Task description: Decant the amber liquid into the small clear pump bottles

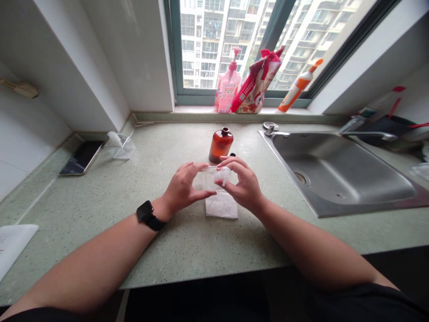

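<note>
Amber and see-through, a bottle (220,150) stands upright and uncapped on the pale green speckled counter (167,147). Just to its right, partly behind the fingers, sits a small black cap (233,155). On the near side of the bottle, a clear plastic box (210,179) is held between the two hands. The left hand (181,187) has its grip around the box, fingers at the upper edge and thumb at the lower; the right hand (246,182) has its grip pinching the box's right side, where a whitish piece shows, too blurred to make out. Nearer than the bottle, below the box, lies a folded white sheet (221,208). Well left of the bottle are a second clear box (120,147) with something white in it and, farther left, a dark phone (82,157). To the bottle's right is a steel sink (342,170). Behind the bottle, a pink pump bottle (228,91), a red bag (259,87) and an orange-and-white bottle (296,91) stand on the windowsill (194,108).
</note>
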`<state>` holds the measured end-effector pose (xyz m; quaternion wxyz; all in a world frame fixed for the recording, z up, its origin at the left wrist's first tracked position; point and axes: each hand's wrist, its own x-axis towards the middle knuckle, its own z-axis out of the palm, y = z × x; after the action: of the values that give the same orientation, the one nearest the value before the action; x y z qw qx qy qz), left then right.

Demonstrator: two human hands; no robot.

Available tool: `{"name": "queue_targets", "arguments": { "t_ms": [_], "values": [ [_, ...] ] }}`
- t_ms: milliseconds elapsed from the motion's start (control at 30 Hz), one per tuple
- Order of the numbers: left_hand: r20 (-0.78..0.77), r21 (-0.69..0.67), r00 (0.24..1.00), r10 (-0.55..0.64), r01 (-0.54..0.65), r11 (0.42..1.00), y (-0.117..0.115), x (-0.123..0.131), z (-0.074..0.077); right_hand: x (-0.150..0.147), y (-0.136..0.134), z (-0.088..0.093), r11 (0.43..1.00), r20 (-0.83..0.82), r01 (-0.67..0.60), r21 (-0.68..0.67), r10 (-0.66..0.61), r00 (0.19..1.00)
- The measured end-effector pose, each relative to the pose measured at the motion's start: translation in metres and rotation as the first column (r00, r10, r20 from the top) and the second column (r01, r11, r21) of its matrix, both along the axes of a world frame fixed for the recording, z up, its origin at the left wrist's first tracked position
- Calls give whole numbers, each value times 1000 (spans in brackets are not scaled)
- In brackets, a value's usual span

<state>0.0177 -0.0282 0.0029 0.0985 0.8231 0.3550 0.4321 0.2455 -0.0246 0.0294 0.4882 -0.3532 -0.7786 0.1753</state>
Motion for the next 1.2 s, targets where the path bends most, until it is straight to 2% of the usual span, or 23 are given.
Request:
{"name": "queue_targets", "arguments": {
  "t_ms": [133, 267, 400, 467, 567, 733, 800, 867, 900, 1033, 1200],
  "values": [
    [-13, -44, 1000, -10, 10, 999, 0, -2, -2, 3, 3, 0, 999, -30, -35, -22, 34, 999],
    [-4, -104, 997, -73, 72, 992, 0, -6, 0, 15, 11, 5, 994, -105, -87, -71, 79, 991],
    [9, -169, 1000, -19, 21, 985, 0, -9, 3, 34, 22, 16, 988, -272, -92, -121, 57, 961],
    [-3, -189, 1000, 14, -15, 982, 1, -10, 3, 45, 29, 20, 990, -379, -50, -133, -4, 926],
    [-25, -181, 999, 37, -41, 983, 2, -11, 2, 62, 45, 22, 985, -508, 87, -150, -152, 848],
    [-41, -137, 998, 40, -46, 990, 4, -10, -1, 94, 79, 11, 923, -572, 326, -203, -383, 726],
    [-45, -126, 999, 31, -37, 991, 4, -10, -1, 105, 91, 2, 870, -519, 410, -275, -493, 698],
    [-51, -125, 999, 19, -26, 992, 5, -10, 0, 113, 101, -8, 777, -361, 542, -320, -629, 689],
    [-55, -127, 998, 15, -22, 992, 5, -10, 0, 115, 105, -12, 752, -318, 571, -328, -658, 683],
    [-58, -125, 998, 0, -7, 992, 5, -10, -1, 123, 114, -28, 684, -203, 639, -351, -722, 661],
    [-62, -137, 998, -23, 14, 991, 5, -9, 0, 125, 118, -34, 605, -65, 708, -364, -775, 629]
  ]
}}
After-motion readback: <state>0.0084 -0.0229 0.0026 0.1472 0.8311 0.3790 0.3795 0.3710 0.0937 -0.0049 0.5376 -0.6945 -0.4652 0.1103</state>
